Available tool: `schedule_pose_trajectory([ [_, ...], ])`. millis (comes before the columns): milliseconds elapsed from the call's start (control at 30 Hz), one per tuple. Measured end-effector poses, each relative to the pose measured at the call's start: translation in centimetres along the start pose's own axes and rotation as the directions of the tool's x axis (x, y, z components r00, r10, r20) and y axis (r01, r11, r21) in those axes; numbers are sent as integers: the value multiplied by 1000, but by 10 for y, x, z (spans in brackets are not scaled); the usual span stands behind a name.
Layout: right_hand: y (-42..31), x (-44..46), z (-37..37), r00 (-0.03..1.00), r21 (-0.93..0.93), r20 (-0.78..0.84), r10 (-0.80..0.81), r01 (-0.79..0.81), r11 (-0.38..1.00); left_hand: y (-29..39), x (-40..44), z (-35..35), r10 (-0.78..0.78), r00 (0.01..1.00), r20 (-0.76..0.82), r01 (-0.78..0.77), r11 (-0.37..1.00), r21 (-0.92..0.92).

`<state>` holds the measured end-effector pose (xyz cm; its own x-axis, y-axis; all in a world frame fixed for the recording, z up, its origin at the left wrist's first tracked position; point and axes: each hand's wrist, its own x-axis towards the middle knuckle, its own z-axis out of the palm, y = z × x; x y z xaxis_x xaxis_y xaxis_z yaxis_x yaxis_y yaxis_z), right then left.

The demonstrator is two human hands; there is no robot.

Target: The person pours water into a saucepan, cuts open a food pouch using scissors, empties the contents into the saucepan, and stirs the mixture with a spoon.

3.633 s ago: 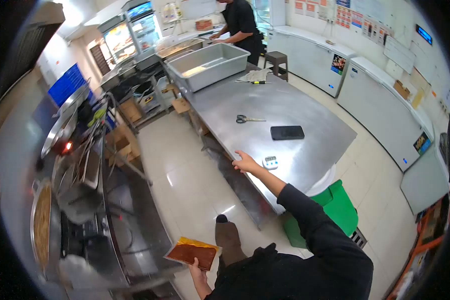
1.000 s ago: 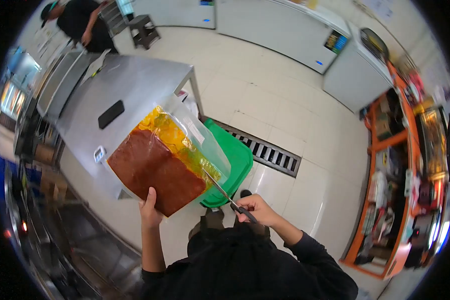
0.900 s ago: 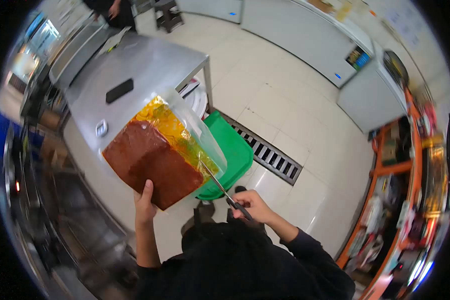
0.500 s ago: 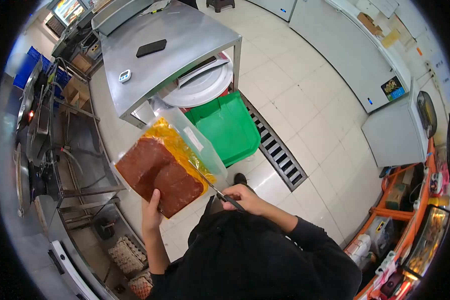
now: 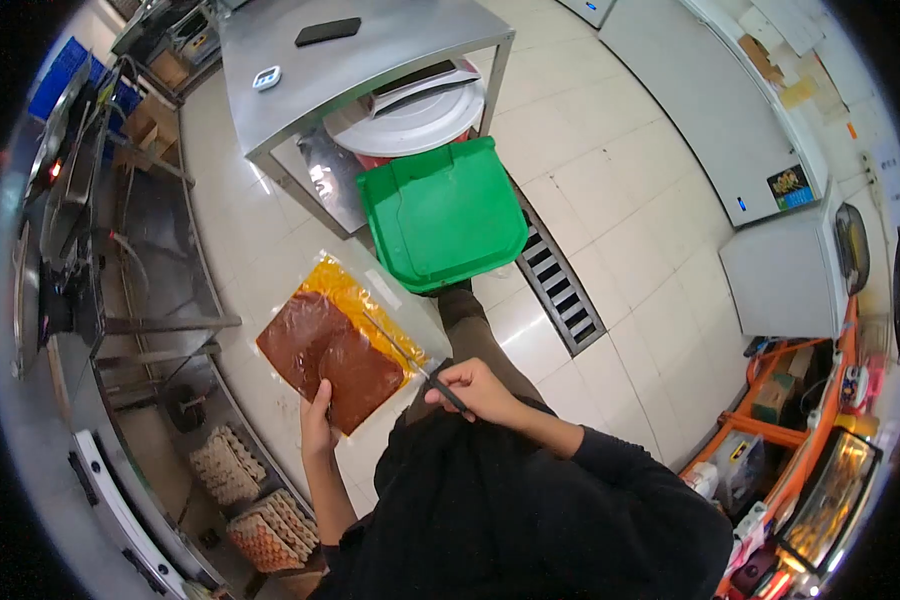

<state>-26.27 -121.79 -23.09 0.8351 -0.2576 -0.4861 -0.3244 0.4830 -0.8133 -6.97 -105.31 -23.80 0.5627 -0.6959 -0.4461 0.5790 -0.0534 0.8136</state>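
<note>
A clear plastic packet (image 5: 330, 345) with dark red-brown contents and a yellow-orange oily band is tilted in front of my body. My left hand (image 5: 317, 420) grips its lower edge, thumb on top. In my right hand (image 5: 475, 390) are scissors (image 5: 425, 374) with dark handles; their blades lie over the yellow band near the packet's right side. Whether the blades have cut the plastic cannot be made out. Beyond the packet stands a green bin (image 5: 445, 215) with its lid closed.
A steel table (image 5: 370, 65) holds a black phone (image 5: 328, 31) and a small white timer (image 5: 267, 78). Egg trays (image 5: 270, 530) sit on a low left shelf. A floor drain (image 5: 560, 285), white freezers (image 5: 710, 100) and an orange rack (image 5: 770, 430) are on the right.
The view has shifted, showing the green bin fully. My right hand has taken up the scissors from the table, and they now lie over the packet. The co-worker is out of view.
</note>
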Motion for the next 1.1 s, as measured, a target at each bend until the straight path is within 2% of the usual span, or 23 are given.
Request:
schedule_pose_trajectory([
  [167,-24,6,-6,995,131,56,83,-90,987,10,12,4,19,996,83,-23,999,38],
  [300,-23,12,-11,997,83,-71,7,-1,997,14,30,16,23,991,130,-22,1000,-6],
  [400,-34,12,-19,988,-15,-152,-8,6,1000,15,49,18,2,984,178,-6,1000,21],
  [500,-31,21,-35,992,114,-119,37,-23,993,12,67,22,-49,973,227,50,999,1],
  [600,-25,34,-48,993,215,-105,45,-21,976,10,80,31,-35,969,244,33,999,11],
  [700,-31,39,-54,971,102,-239,12,12,995,13,94,41,-114,969,220,108,993,40],
  [800,-32,47,-62,962,133,-267,64,-29,991,5,115,46,-156,955,251,150,988,43],
  [900,-36,57,-81,967,206,-196,161,-120,971,1,136,50,-144,950,276,111,985,130],
  [1000,-43,60,-94,937,215,-195,290,-247,945,-4,152,54,-113,961,254,25,945,325],
  [1100,-61,60,-102,920,174,-169,355,-327,929,-10,165,55,-110,953,283,-6,925,381],
])
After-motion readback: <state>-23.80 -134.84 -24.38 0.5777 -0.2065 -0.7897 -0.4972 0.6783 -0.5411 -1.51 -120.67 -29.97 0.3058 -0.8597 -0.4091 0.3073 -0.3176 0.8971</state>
